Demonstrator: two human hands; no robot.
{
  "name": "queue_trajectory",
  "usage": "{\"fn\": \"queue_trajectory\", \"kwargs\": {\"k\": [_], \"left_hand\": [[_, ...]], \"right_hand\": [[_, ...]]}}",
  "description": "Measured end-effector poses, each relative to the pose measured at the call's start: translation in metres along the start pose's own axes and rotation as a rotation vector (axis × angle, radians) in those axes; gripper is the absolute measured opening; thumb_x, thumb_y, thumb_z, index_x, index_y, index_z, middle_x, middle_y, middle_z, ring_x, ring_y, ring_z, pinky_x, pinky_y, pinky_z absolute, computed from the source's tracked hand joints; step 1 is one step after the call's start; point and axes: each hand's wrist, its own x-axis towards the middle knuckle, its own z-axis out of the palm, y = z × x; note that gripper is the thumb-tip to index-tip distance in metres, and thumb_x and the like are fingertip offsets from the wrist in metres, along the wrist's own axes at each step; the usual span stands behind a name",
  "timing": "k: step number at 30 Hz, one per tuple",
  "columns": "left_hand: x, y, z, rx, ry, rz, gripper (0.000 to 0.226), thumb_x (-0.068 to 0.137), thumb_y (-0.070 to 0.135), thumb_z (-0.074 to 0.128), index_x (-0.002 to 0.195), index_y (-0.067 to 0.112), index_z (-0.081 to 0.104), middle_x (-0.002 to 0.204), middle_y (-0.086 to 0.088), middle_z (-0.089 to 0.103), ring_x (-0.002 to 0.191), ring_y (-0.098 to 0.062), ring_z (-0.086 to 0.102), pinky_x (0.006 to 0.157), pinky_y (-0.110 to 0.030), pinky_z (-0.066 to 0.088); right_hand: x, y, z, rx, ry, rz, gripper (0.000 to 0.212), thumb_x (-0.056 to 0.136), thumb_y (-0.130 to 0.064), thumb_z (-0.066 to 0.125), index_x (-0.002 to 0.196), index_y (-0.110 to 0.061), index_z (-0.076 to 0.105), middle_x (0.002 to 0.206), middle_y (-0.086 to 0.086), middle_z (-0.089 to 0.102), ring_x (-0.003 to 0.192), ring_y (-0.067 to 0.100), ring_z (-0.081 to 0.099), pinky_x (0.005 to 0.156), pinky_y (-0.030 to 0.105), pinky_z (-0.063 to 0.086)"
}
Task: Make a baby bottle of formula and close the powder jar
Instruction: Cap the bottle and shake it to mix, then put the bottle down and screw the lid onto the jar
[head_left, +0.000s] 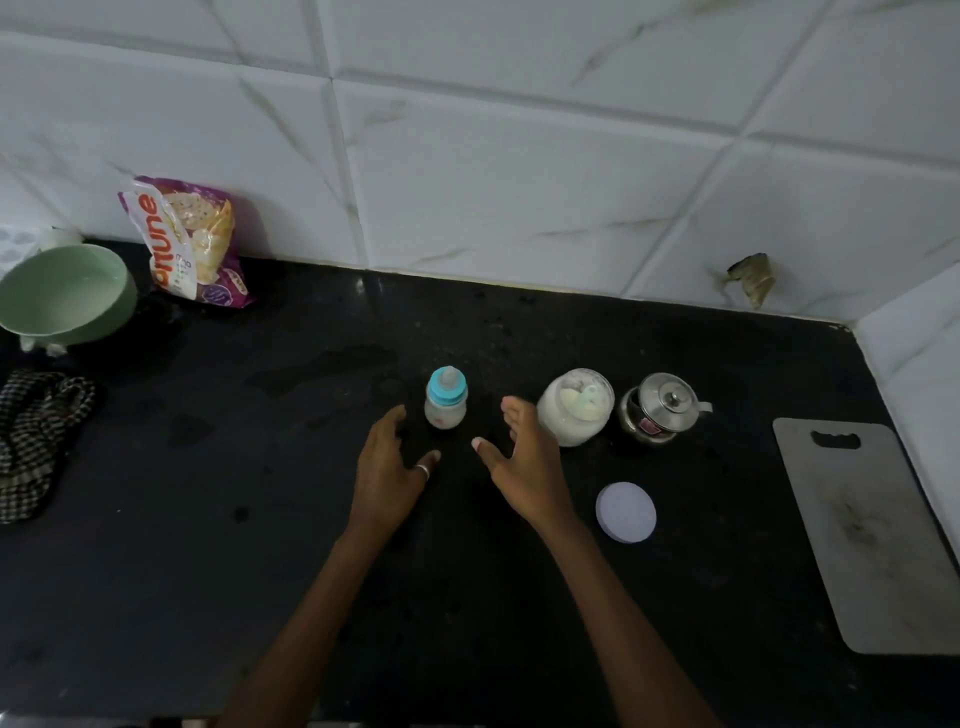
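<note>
A small baby bottle (445, 399) with a blue cap and teat stands upright on the black counter (260, 519). My left hand (390, 465) hovers just left of it and my right hand (522, 465) just right; both are open and touch nothing. The powder jar (574, 408) stands uncovered to the right of the bottle, full of white powder with a pale scoop lying in it. Its round white lid (625, 512) lies flat on the counter, near my right wrist.
A small steel-lidded kettle (660, 410) stands right of the jar. A grey cutting board (872, 535) lies at the right edge. At the left are a green bowl (65, 296), a snack packet (189, 241) and a checked cloth (36, 441). Wet patches mark the counter.
</note>
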Motion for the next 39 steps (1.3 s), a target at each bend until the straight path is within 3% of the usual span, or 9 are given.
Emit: {"fn": "queue_trajectory", "kwargs": {"k": [4, 11, 14, 17, 21, 25, 33, 39], "left_hand": [[-0.033, 0.001, 0.010, -0.002, 0.035, -0.080, 0.081, 0.089, 0.023, 0.080, 0.157, 0.017, 0.035, 0.158, -0.006, 0.046, 0.140, -0.025, 0.051, 0.112, -0.043, 0.048], [-0.070, 0.045, 0.070, 0.027, -0.036, 0.003, 0.076, 0.091, 0.022, 0.079, 0.155, 0.016, 0.039, 0.154, -0.005, 0.052, 0.138, -0.022, 0.053, 0.112, -0.039, 0.048], [-0.076, 0.060, 0.093, 0.029, -0.072, 0.046, 0.078, 0.089, 0.021, 0.081, 0.154, 0.017, 0.040, 0.151, -0.004, 0.054, 0.136, -0.018, 0.054, 0.111, -0.035, 0.049], [-0.082, 0.069, 0.108, 0.044, -0.110, 0.077, 0.078, 0.088, 0.020, 0.081, 0.154, 0.017, 0.040, 0.150, -0.004, 0.055, 0.137, -0.015, 0.053, 0.110, -0.033, 0.048], [-0.090, 0.073, 0.120, 0.052, -0.142, 0.088, 0.080, 0.088, 0.019, 0.082, 0.155, 0.017, 0.038, 0.152, -0.005, 0.053, 0.138, -0.015, 0.052, 0.112, -0.035, 0.048], [-0.097, 0.074, 0.126, 0.073, -0.150, 0.109, 0.079, 0.088, 0.019, 0.082, 0.155, 0.014, 0.039, 0.151, -0.006, 0.054, 0.136, -0.014, 0.053, 0.112, -0.036, 0.048], [-0.106, 0.070, 0.128, 0.068, -0.127, 0.108, 0.078, 0.088, 0.019, 0.082, 0.154, 0.011, 0.041, 0.150, -0.007, 0.055, 0.137, -0.015, 0.054, 0.108, -0.029, 0.046], [-0.109, 0.064, 0.123, 0.045, -0.134, 0.085, 0.077, 0.089, 0.020, 0.081, 0.155, 0.013, 0.040, 0.151, -0.005, 0.054, 0.138, -0.016, 0.052, 0.110, -0.030, 0.046]], "right_hand": [[-0.016, 0.012, -0.022, -0.016, 0.003, -0.040, 0.066, 0.095, -0.025, 0.072, 0.152, -0.022, 0.040, 0.155, -0.002, 0.048, 0.142, 0.012, 0.045, 0.113, 0.026, 0.039], [-0.048, 0.063, -0.087, -0.098, 0.059, -0.104, 0.053, 0.097, -0.028, 0.069, 0.145, -0.018, 0.049, 0.145, -0.002, 0.056, 0.135, 0.010, 0.051, 0.104, 0.014, 0.034], [-0.059, 0.088, -0.112, -0.161, 0.091, -0.116, 0.053, 0.097, -0.029, 0.068, 0.145, -0.018, 0.049, 0.146, -0.002, 0.055, 0.137, 0.011, 0.048, 0.109, 0.022, 0.037], [-0.064, 0.108, -0.129, -0.229, 0.067, -0.097, 0.057, 0.097, -0.028, 0.068, 0.148, -0.017, 0.045, 0.151, 0.000, 0.048, 0.142, 0.013, 0.041, 0.109, 0.020, 0.033], [-0.060, 0.123, -0.137, -0.459, -0.033, -0.079, 0.072, 0.096, -0.031, 0.068, 0.156, -0.016, 0.032, 0.163, 0.006, 0.033, 0.152, 0.024, 0.026, 0.120, 0.039, 0.033], [-0.057, 0.127, -0.135, -0.622, -0.157, -0.059, 0.080, 0.095, -0.039, 0.067, 0.160, -0.023, 0.023, 0.168, 0.009, 0.021, 0.155, 0.032, 0.015, 0.120, 0.049, 0.029], [-0.049, 0.132, -0.124, -0.716, -0.241, -0.048, 0.083, 0.094, -0.039, 0.069, 0.161, -0.029, 0.022, 0.169, 0.009, 0.016, 0.155, 0.035, 0.012, 0.118, 0.052, 0.031], [-0.050, 0.132, -0.122, -0.689, -0.198, -0.058, 0.077, 0.092, -0.027, 0.072, 0.158, -0.030, 0.031, 0.162, 0.007, 0.028, 0.145, 0.031, 0.030, 0.111, 0.044, 0.041]]}}
